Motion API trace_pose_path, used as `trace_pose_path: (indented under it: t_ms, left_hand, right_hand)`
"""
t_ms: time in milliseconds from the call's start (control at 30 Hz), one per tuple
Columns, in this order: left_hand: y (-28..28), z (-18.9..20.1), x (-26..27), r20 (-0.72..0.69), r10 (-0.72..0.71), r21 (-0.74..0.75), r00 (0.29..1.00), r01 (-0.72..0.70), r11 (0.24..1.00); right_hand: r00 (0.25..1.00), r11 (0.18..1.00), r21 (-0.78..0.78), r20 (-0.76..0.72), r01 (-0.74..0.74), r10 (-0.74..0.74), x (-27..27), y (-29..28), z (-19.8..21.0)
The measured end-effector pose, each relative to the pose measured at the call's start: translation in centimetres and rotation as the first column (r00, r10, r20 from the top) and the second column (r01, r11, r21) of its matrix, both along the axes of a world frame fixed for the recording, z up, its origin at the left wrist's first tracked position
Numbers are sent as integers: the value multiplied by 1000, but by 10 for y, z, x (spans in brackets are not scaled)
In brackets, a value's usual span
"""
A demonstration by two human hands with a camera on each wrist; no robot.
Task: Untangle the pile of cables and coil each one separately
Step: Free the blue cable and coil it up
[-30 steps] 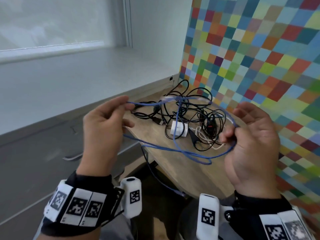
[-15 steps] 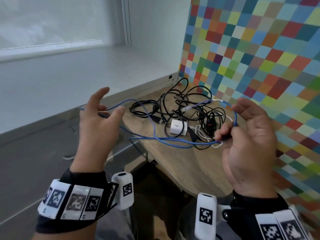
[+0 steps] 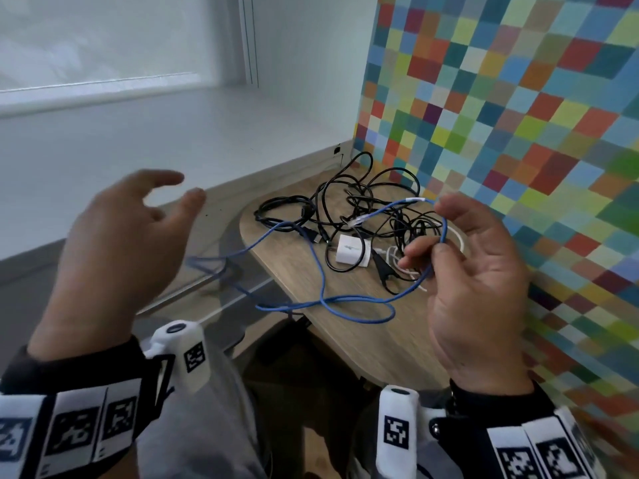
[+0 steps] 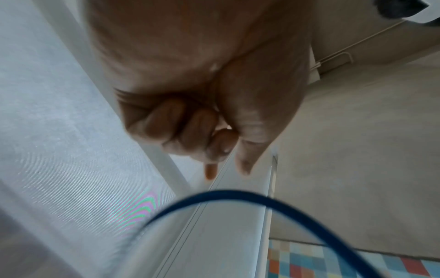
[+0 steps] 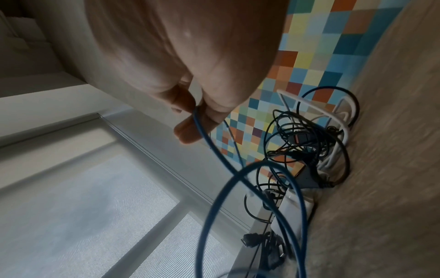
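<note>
A blue cable loops from my right hand down onto the wooden table and off its left edge. My right thumb and fingers pinch this blue cable a little above the pile, as the right hand shows in the wrist view. My left hand hovers left of the table with fingers spread and holds nothing. In the left wrist view the blue cable hangs free in front of the left hand. A tangle of black cables lies at the table's far end.
A white charger block and a white cable lie within the tangle. A wall of coloured squares borders the table on the right. A white ledge runs behind and left. Bare wood shows near me.
My left hand has let go of the blue cable and opened, drawing away to the left. The freed loop has dropped onto the table. My right hand keeps its pinch.
</note>
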State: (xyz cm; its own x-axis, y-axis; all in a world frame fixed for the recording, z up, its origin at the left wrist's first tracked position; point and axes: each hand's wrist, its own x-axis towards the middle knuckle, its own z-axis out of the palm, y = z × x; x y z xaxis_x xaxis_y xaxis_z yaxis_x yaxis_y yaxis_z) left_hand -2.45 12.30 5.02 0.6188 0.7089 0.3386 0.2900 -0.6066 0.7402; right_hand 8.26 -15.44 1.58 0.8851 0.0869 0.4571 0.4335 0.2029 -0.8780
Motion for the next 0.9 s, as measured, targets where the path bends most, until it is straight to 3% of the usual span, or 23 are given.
trace_pose_path:
  t_ms: [100, 167, 233, 300, 400, 467, 600, 667, 800, 833, 900]
  left_hand:
    - [-15, 11, -5, 278, -121, -22, 953, 133, 991]
    - [-39, 12, 0, 315, -324, -65, 892, 361, 930]
    - [-64, 8, 8, 227, -553, -84, 802, 582, 809]
    - [-85, -5, 18, 32, -728, -84, 685, 727, 681]
    - [-100, -29, 30, -324, -769, -9, 551, 811, 585]
    - [-101, -38, 36, -388, -726, 41, 568, 798, 602]
    - [-86, -31, 34, -194, -703, -51, 684, 709, 703]
    - [-78, -24, 29, -164, -733, -87, 660, 731, 677]
    - [-78, -38, 33, -463, -703, -32, 540, 782, 622]
    - [-81, -41, 35, -507, -673, 22, 538, 789, 614]
    - [-87, -41, 38, -438, -659, 91, 611, 760, 644]
  right_hand:
    - [999, 1000, -3, 32, -15, 15, -4, 5, 3]
    - [999, 1000, -5, 39, -30, 30, -6, 9, 3]
    - [998, 999, 6, 29, -48, 48, -8, 13, 3]
    - [998, 998, 25, 30, -56, 55, -9, 14, 1]
    - [996, 997, 47, 67, -61, 58, -8, 14, 0]
    - [993, 996, 53, 96, -74, 68, -7, 13, -1]
    - [989, 997, 37, 132, -68, 63, -4, 8, -1]
    - [989, 998, 12, 136, -55, 53, -3, 6, -3]
    - [987, 998, -8, 148, -70, 70, -2, 7, -6]
    - [986, 997, -7, 148, -82, 82, -2, 6, -6]
    - [984, 994, -11, 144, -109, 109, -5, 4, -3]
